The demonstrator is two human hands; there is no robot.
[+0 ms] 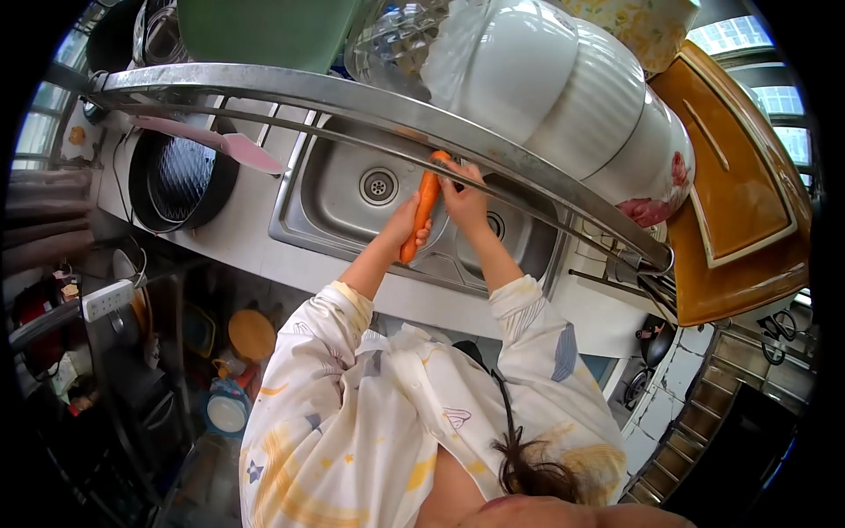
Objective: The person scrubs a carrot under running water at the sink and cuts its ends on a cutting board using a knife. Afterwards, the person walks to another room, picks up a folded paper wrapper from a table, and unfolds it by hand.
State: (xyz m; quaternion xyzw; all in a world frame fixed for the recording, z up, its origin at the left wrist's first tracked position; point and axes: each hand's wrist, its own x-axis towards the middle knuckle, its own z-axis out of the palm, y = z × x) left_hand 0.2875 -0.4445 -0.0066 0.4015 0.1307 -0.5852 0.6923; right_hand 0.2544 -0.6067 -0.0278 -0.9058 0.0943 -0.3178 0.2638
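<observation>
An orange carrot [425, 209] is held at a slant over the divider of a steel double sink [330, 198]. My left hand [403, 222] is wrapped round its lower half, with fingertips showing on the right side. At the upper end, my right hand [466, 195] has its thumb and bent fingers against the carrot. A rack bar crosses in front of these fingers and partly hides them. Near the carrot's tip is a small dark spot; I cannot tell what it is.
Above the sink runs a metal dish rack [370, 99] holding white bowls [563, 79], a green container [264, 31] and a brown dish [739, 167]. A dark pan [180, 180] and a pink knife-shaped utensil [216, 139] are at left. A power strip [107, 300] hangs lower left.
</observation>
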